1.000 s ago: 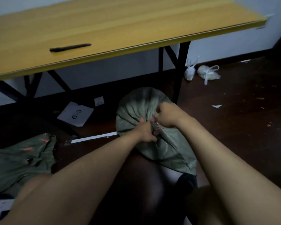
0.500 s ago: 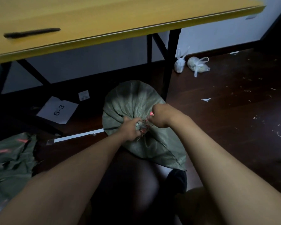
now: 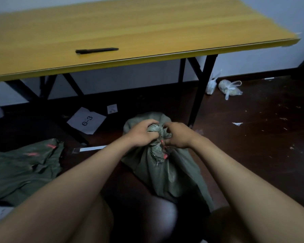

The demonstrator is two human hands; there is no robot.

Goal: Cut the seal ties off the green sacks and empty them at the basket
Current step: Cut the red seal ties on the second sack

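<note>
Gripping green sack (image 3: 167,171) neck, both hands | yellow table (image 3: 130,32) | dark floor (image 3: 261,137)

Perhaps a dim storeroom, folding table (image 3: 130,28), littered dark floor (image 3: 261,137), labelled paper (image 3: 86,120)

Green sack (image 3: 167,171): coarse woven plastic cloth, matt, faint sheen on creases, frayed at gathered neck. Second green sack (image 3: 23,169) on floor: same woven weave, crumpled. Tabletop (image 3: 130,28): yellow wood-grain laminate, smooth, satin. Table legs (image 3: 200,95): black metal, matt. Pen (image 3: 96,50): black, matt. Paper sheet (image 3: 86,120): white, flat, matt. Two bags (image 3: 230,87): thin translucent plastic, glossy. Floor (image 3: 261,137): dark wood, slightly glossy.
</note>
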